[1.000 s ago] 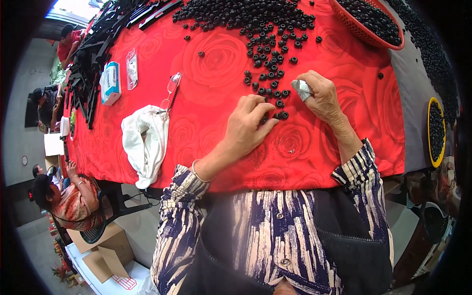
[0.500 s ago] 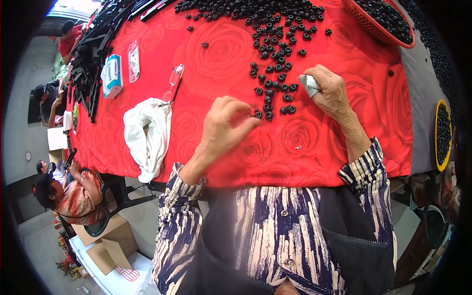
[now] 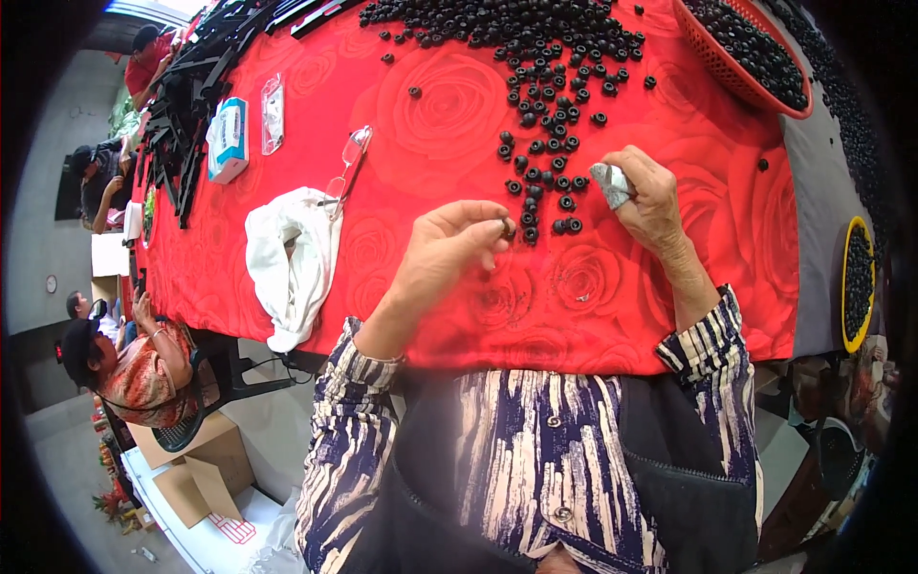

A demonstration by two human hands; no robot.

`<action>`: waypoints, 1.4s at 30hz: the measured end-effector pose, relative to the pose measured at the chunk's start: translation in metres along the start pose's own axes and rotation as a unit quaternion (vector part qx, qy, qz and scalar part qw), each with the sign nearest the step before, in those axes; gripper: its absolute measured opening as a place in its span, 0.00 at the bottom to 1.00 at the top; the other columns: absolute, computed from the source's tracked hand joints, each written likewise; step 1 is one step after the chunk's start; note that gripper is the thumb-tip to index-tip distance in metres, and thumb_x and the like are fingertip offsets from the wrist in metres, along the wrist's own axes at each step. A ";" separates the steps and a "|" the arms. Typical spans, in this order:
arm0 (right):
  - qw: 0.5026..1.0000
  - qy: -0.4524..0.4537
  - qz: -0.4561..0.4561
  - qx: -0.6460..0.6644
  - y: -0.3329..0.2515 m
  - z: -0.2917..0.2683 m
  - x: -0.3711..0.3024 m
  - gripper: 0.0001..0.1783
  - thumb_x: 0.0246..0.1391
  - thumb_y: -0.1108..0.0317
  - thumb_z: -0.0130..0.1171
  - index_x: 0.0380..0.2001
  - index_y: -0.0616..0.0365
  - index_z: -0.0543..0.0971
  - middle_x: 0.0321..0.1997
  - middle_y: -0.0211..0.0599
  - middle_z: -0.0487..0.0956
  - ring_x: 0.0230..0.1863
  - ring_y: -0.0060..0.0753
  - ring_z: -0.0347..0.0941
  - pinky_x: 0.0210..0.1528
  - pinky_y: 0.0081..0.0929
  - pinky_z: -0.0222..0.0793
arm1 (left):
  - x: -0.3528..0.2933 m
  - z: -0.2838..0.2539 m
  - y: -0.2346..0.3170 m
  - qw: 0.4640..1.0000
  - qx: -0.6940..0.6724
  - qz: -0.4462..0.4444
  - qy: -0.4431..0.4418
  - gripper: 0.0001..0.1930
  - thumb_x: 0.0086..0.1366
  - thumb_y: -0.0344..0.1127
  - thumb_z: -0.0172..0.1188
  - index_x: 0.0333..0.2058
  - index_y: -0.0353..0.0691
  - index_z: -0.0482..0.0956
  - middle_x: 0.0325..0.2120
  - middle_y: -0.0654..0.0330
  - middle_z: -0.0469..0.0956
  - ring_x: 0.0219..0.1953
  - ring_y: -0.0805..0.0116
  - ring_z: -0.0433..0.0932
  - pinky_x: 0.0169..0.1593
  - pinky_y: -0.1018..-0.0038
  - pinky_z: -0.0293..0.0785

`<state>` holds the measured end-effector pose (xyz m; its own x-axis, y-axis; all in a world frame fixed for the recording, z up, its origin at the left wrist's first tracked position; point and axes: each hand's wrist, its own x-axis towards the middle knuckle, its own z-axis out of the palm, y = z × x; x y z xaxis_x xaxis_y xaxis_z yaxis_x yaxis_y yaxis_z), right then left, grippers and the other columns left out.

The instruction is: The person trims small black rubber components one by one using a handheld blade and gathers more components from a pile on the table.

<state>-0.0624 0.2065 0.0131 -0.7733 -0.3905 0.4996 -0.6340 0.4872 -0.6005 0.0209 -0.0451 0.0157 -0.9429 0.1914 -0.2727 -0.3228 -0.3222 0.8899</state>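
My left hand is closed in a pinch over the red cloth, with a small round black part between thumb and fingertips. To its right, my right hand is closed on a small grey-white wrapped piece; its exact kind does not show. Between the two hands runs a loose trail of ring-like black parts with holes in the middle. The trail leads back to a large heap of the same parts at the far side.
On the red tablecloth lie a white cloth, eyeglasses, a clear case and a tissue pack. Black strips pile up far left. A red basket and yellow-rimmed tray hold black parts. Several people sit at left.
My left hand has closed its fingertips on a black part at the near end of the trail. The view has shifted slightly; my right hand keeps its hold.
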 end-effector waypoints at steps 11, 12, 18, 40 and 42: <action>0.992 0.007 -0.069 0.108 -0.049 0.010 -0.010 0.16 0.38 0.73 0.68 0.33 0.59 0.75 0.25 0.38 0.73 0.23 0.36 0.72 0.23 0.28 0.67 | 0.023 0.031 -0.007 0.952 -0.285 -0.090 -0.068 0.07 0.63 0.29 0.55 0.40 0.37 0.73 0.33 0.60 0.77 0.34 0.72 0.76 0.35 0.77 0.73; 0.991 0.011 -0.071 0.113 -0.051 0.011 -0.009 0.18 0.36 0.73 0.68 0.34 0.60 0.75 0.26 0.39 0.73 0.24 0.37 0.73 0.23 0.28 0.69 | 0.023 0.036 -0.008 0.951 -0.287 -0.090 -0.068 0.07 0.63 0.29 0.55 0.40 0.37 0.73 0.33 0.60 0.77 0.34 0.72 0.76 0.35 0.77 0.73; 0.994 0.020 -0.090 0.060 -0.045 0.012 -0.011 0.25 0.29 0.73 0.68 0.37 0.61 0.76 0.29 0.40 0.74 0.27 0.39 0.74 0.25 0.30 0.71 | 0.026 0.049 -0.019 0.944 -0.309 -0.103 -0.055 0.08 0.64 0.32 0.56 0.41 0.38 0.73 0.33 0.63 0.76 0.33 0.75 0.75 0.37 0.78 0.71; 0.964 -0.140 -0.062 0.219 -0.047 0.002 -0.009 0.18 0.38 0.72 0.68 0.35 0.62 0.76 0.26 0.37 0.72 0.23 0.33 0.71 0.23 0.26 0.65 | 0.020 0.026 -0.016 0.934 -0.245 -0.155 -0.209 0.09 0.61 0.30 0.59 0.38 0.32 0.77 0.25 0.61 0.77 0.25 0.78 0.74 0.26 0.82 0.72; 0.970 -0.125 -0.067 0.197 -0.046 0.003 -0.010 0.17 0.38 0.72 0.68 0.34 0.62 0.76 0.26 0.37 0.72 0.23 0.32 0.70 0.23 0.26 0.65 | 0.020 0.025 -0.016 0.933 -0.250 -0.149 -0.212 0.09 0.61 0.30 0.59 0.39 0.32 0.77 0.26 0.61 0.77 0.25 0.78 0.74 0.27 0.81 0.72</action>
<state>-0.0259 0.1858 0.0336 -0.6307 -0.6307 0.4522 -0.6452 0.1022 -0.7572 0.0088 -0.0129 0.0055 -0.7214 0.6576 -0.2172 -0.6639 -0.5676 0.4869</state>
